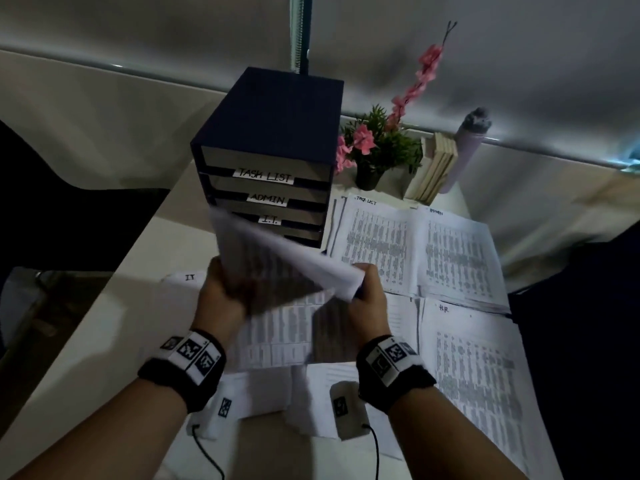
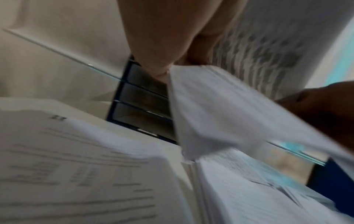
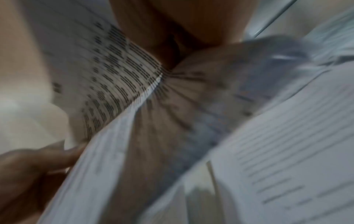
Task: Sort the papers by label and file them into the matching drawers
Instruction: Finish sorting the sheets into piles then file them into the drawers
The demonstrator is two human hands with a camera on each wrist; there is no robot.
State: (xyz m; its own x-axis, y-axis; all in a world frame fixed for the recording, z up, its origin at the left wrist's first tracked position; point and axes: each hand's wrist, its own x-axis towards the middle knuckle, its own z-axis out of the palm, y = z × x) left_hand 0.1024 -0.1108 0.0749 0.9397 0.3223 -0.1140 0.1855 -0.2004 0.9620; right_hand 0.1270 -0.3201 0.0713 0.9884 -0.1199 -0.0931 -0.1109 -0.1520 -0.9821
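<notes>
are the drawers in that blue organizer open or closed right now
Closed, those in view. The TASK LIST, ADMIN and I.T. fronts sit flush in the organizer; held papers hide the lowest drawer.

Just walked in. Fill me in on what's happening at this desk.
A person is sorting papers. Both the left hand and right hand grip a bent sheaf held up in front of the drawer unit, whose labels read TASK LIST, ADMIN and I.T. Sorted piles lie on the desk: IT pile, TASK LIST pile, ADMIN pile and HR pile. The visible drawers look closed.
</notes>
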